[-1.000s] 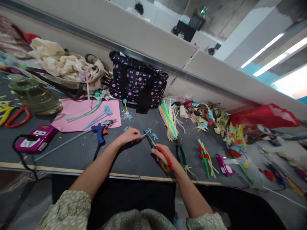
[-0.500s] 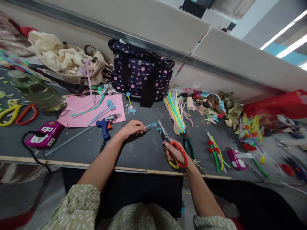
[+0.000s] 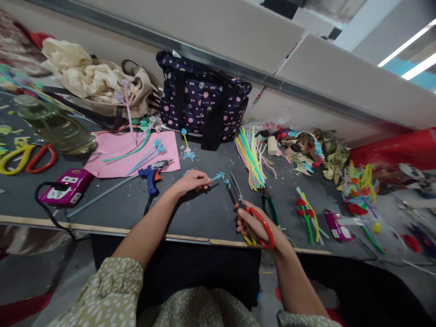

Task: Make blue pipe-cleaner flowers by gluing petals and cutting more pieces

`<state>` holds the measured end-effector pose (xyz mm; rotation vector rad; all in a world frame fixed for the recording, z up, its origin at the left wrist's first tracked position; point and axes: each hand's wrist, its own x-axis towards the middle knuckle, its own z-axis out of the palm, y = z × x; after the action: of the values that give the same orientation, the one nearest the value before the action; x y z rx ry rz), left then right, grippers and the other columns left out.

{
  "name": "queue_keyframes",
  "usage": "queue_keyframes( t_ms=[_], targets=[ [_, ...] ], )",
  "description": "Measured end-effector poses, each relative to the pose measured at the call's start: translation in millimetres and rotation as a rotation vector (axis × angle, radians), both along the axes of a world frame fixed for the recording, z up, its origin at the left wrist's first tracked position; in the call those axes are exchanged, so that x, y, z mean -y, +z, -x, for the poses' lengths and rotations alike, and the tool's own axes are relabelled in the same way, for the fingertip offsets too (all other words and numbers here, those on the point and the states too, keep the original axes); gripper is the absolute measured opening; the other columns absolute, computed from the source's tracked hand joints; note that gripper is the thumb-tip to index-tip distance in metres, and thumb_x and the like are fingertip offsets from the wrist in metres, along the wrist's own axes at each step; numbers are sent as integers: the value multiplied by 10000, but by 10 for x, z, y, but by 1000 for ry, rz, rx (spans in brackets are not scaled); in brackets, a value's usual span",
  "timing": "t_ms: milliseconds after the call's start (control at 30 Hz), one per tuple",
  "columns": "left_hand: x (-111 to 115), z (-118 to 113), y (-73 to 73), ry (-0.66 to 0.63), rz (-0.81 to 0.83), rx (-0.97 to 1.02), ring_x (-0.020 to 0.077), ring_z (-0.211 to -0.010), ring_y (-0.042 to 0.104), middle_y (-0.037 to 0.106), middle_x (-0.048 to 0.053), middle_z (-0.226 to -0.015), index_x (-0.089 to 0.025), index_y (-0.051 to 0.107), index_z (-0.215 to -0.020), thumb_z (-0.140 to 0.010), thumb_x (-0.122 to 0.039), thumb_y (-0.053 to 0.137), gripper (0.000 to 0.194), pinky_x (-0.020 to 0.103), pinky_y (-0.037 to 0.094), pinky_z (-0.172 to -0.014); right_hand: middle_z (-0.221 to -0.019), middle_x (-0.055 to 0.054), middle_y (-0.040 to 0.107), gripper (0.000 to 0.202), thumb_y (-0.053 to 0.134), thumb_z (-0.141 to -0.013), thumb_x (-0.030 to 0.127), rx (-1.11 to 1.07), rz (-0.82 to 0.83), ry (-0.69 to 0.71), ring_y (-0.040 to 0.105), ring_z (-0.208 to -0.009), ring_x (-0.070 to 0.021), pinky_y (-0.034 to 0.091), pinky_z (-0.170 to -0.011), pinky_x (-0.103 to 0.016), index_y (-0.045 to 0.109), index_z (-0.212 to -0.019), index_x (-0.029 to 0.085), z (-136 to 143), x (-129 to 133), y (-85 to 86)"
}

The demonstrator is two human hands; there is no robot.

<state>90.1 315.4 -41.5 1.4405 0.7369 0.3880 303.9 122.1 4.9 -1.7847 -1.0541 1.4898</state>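
Between the closed fingers of my left hand (image 3: 195, 181) is a light blue pipe cleaner (image 3: 218, 176), its branched tip pointing right. My right hand (image 3: 254, 219) grips a pair of scissors (image 3: 260, 222) with one red and one yellow handle loop. The scissor blades point up and away, just right of the blue tip and apart from it. A short blue pipe cleaner piece (image 3: 227, 183) lies between the tip and the blades. Beside my right hand, green-handled pliers (image 3: 270, 206) rest on the dark table (image 3: 197, 218).
A bundle of pastel pipe cleaners (image 3: 251, 159) lies beyond my right hand. Left of my left hand are a blue glue gun (image 3: 150, 179), pink paper (image 3: 112, 147) and a purple box (image 3: 68, 187). A patterned bag (image 3: 204, 100) and a green bottle (image 3: 56, 129) stand farther back.
My right hand has tilted the scissors and shifted slightly right, drawing the blades a little away from the blue tip. My left hand still holds the blue pipe cleaner. The view has shifted slightly.
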Motion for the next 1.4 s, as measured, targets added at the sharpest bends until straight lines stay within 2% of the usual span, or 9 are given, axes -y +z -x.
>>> queue_keyframes(
  t_ms=[133, 367, 933, 1400],
  targets=[
    [-1, -7, -1, 4, 11, -5, 70, -491, 443, 609, 17, -643, -143, 659, -747, -770, -465, 641, 324, 207, 340, -484, -704, 35, 585, 432, 491, -884, 587, 87, -32, 86, 615, -492, -117, 446, -462, -212, 519, -1101, 214, 52, -32, 49],
    [16, -8, 29, -2, 21, 9, 70, -490, 437, 597, 14, -622, -140, 651, -727, -770, -466, 642, 329, 207, 328, -480, -680, 30, 597, 427, 463, -884, 604, 224, -47, 208, 598, -451, -114, 431, -412, -196, 544, -1043, 217, 92, -84, 37],
    [48, -54, -1, -42, 42, 8, 70, -507, 434, 597, 23, -633, -146, 644, -717, -781, -441, 642, 302, 231, 299, -486, -664, 35, 579, 388, 472, -898, 575, 219, -43, 245, 592, -447, -112, 454, -407, -199, 553, -1013, 213, 132, -128, 75],
    [82, -96, -17, -45, -10, -32, 79, -528, 466, 610, 29, -645, -135, 647, -721, -783, -425, 621, 298, 218, 310, -482, -642, 37, 580, 414, 506, -872, 582, 189, -42, 210, 571, -426, -104, 429, -393, -187, 570, -1029, 204, 118, -141, 56]
  ],
)
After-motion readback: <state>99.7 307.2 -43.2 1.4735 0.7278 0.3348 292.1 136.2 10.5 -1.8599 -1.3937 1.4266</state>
